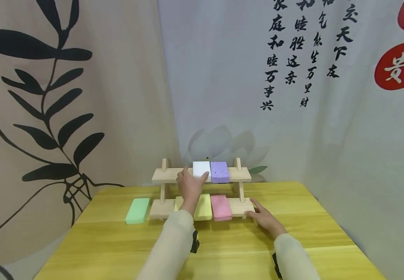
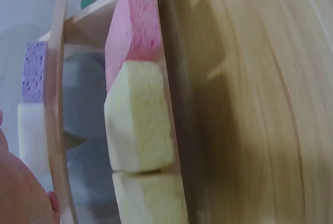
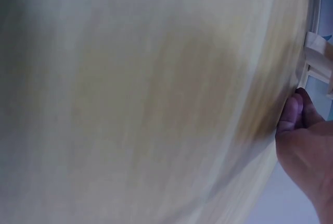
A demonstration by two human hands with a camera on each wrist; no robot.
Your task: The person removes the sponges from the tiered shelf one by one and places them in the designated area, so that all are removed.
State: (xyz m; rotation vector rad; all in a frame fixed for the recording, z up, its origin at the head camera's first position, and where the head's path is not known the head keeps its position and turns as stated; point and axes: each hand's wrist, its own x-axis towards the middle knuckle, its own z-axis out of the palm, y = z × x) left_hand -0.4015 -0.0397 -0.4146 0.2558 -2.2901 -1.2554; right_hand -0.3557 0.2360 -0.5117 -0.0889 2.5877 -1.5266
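Observation:
A two-tier wooden rack [image 1: 238,206] stands on the table. On its upper board, a white sponge [image 1: 201,168] sits directly left of a purple sponge [image 1: 220,172]. My left hand [image 1: 190,188] pinches the white one, with the thumb at its right front and the fingers along its left side. At the right end of the lower board, my right hand [image 1: 266,219] grips the board's edge. The lower board carries two yellow sponges [image 2: 140,117] side by side and a pink sponge [image 1: 221,207]; my left forearm partly covers the yellow pair in the head view.
A green sponge [image 1: 137,210] lies flat on the wood-grain table [image 1: 237,249], left of the rack. Close behind the table hangs a curtain [image 1: 132,97] printed with dark leaves and writing.

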